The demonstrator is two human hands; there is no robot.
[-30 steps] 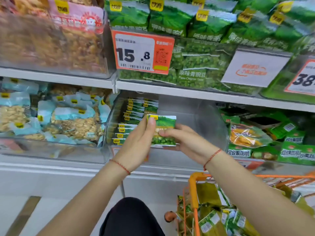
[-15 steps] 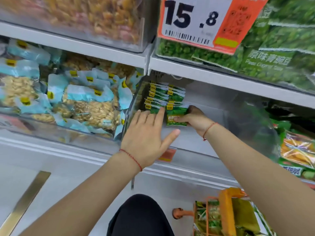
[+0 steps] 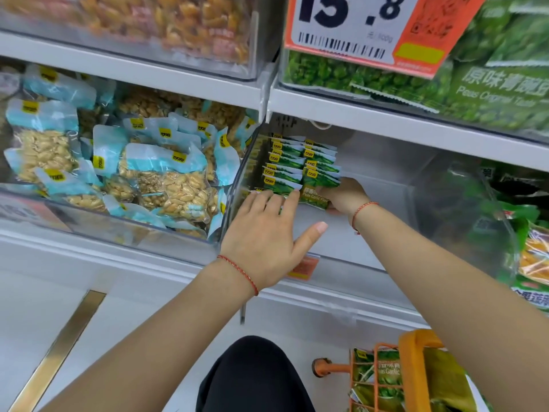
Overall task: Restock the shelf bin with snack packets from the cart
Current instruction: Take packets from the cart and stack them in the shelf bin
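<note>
Head view only: packets of green peas stand in two short rows at the left end of the clear shelf bin (image 3: pixel 383 257), overlapping like tiles. The right hand (image 3: pixel 344 196) reaches into the bin and grasps one more green packet (image 3: pixel 315 198) by its lower right edge, its fingers curled round it, holding it against the front of the right-hand row (image 3: pixel 319 163). The left hand (image 3: pixel 264 236) lies flat with straight fingers, the fingertips (image 3: pixel 294 195) touching the front packet of the left-hand row (image 3: pixel 280 171) and the thumb spread wide; it grasps nothing. Most of the bin to the right of the rows is bare. At the bottom right the orange cart (image 3: pixel 416 346) holds more green packets (image 3: pixel 377 379), well apart from the bin.

Step in hand, as it seems: seating the new packet at the front of its row. To do it well the right hand should slide the packet back until it leans on the one behind, printed face forward and yellow label up like the rest, and let go only when it stands. The flat left hand is best kept steady against the neighbouring row so that it does not topple forward. Thin packets slip easily, so a gentle push is safer than a drop
</note>
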